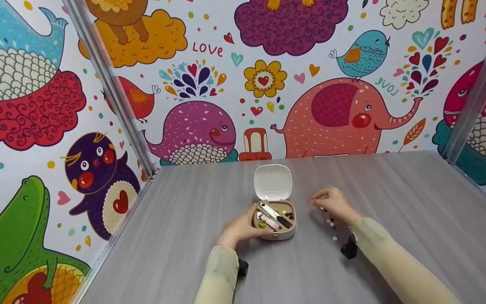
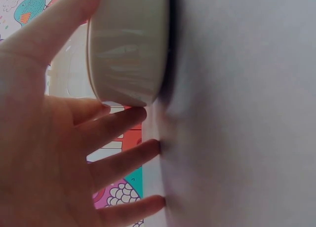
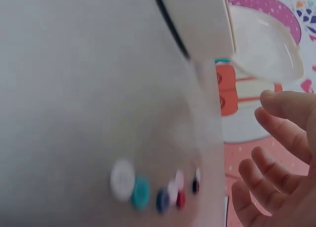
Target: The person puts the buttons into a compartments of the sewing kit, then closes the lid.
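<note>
A small beige box (image 1: 291, 233) stands on the table with its white lid (image 1: 273, 182) raised at the back. My left hand (image 1: 239, 228) holds its left side, thumb along the front, fingers spread behind in the left wrist view. Inside lie a white-and-black tool (image 1: 274, 214), a pale pink item (image 1: 267, 220), a gold-coloured round piece (image 1: 262, 223) and small dark buttons (image 1: 289, 215). To the box's right hovers my right hand (image 1: 336, 204), thumb and index tips close together, nothing visible between them. Near it lie several buttons, among them a white button (image 3: 122, 180) and a teal button (image 3: 140, 192).
The grey table (image 1: 184, 202) runs back to a wall (image 1: 264, 42) printed with cartoon animals. Metal posts (image 1: 112, 80) stand at the corners. Dark wrist devices (image 1: 348, 247) sit under both sleeves.
</note>
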A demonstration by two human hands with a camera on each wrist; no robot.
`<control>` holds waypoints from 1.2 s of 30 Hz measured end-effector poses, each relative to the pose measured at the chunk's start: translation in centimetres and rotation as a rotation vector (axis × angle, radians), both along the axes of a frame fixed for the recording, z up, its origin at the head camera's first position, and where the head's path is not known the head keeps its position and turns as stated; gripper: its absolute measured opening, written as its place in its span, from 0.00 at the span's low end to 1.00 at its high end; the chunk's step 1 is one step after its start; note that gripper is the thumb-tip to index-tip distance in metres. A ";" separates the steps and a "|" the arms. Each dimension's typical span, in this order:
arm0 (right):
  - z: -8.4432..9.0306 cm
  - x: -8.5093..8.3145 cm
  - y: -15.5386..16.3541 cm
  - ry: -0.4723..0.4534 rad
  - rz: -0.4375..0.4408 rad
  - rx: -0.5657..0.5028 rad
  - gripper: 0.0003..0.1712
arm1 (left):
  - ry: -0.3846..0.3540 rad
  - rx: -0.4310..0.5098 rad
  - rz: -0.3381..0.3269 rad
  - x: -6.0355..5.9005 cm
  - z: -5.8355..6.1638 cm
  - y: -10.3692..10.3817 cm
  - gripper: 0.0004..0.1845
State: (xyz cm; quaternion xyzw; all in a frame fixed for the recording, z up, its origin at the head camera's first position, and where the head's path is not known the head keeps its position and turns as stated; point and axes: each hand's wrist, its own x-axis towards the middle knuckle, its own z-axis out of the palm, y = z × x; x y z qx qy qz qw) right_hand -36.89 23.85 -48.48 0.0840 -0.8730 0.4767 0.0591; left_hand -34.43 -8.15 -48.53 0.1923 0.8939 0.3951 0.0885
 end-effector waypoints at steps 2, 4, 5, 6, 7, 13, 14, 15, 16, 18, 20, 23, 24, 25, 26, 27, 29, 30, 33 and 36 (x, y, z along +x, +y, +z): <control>-0.1 0.0 0.8 -0.030 -0.012 0.015 0.11 | -0.003 -0.004 0.004 0.0 0.0 0.0 0.62; -0.2 0.0 1.6 -0.044 -0.012 0.033 0.12 | -0.007 -0.011 0.010 0.0 0.0 0.0 0.62; -0.3 0.1 1.9 -0.050 -0.015 0.042 0.12 | -0.011 -0.009 0.012 0.0 0.0 0.0 0.63; -0.4 0.1 2.1 -0.060 -0.023 0.043 0.11 | -0.014 -0.008 0.012 0.0 0.0 0.0 0.63; -0.5 0.1 2.4 -0.064 -0.026 0.044 0.11 | -0.018 -0.007 0.014 0.0 0.0 0.0 0.63; -1.1 0.1 3.1 -0.064 -0.068 0.101 0.12 | -0.023 -0.009 0.018 -0.1 -0.2 -0.1 0.64; -1.1 0.2 3.1 -0.074 -0.077 0.110 0.12 | -0.020 -0.012 0.017 -0.1 -0.2 -0.1 0.64; -1.2 0.2 3.1 -0.082 -0.086 0.120 0.13 | -0.018 -0.011 0.017 -0.1 -0.3 -0.1 0.64; -1.2 0.2 3.1 -0.090 -0.089 0.128 0.13 | -0.016 -0.009 0.016 -0.1 -0.3 -0.1 0.64; -1.2 0.2 3.1 -0.106 -0.100 0.141 0.12 | -0.012 -0.004 0.014 -0.1 -0.3 -0.1 0.63; -1.2 0.3 3.1 -0.111 -0.106 0.157 0.12 | -0.010 0.001 0.010 -0.1 -0.4 -0.1 0.63; -1.2 0.5 3.1 -0.127 -0.110 0.178 0.11 | -0.020 0.008 0.005 0.1 -0.4 0.0 0.63; -1.2 0.5 3.1 -0.131 -0.110 0.187 0.11 | -0.023 0.008 0.004 0.1 -0.4 0.0 0.63; -1.2 0.5 3.0 -0.138 -0.112 0.192 0.11 | -0.025 0.007 0.004 0.2 -0.4 0.0 0.64; -1.2 0.5 3.0 -0.143 -0.113 0.195 0.11 | -0.028 0.004 0.007 0.2 -0.4 0.0 0.64; -1.2 0.5 3.0 -0.138 -0.111 0.204 0.11 | -0.026 0.006 0.007 0.2 -0.4 0.0 0.64; -1.3 0.4 3.0 -0.127 -0.118 0.213 0.12 | -0.014 0.002 0.007 0.2 -0.4 0.0 0.63; -1.3 0.3 3.0 -0.118 -0.122 0.219 0.12 | -0.004 -0.006 0.006 0.1 -0.3 0.0 0.63; -1.3 0.2 2.9 -0.106 -0.121 0.220 0.13 | 0.017 -0.025 0.003 0.1 -0.2 0.1 0.61; -1.2 0.1 2.8 -0.125 -0.120 0.198 0.14 | 0.032 -0.039 0.003 0.0 0.0 0.1 0.61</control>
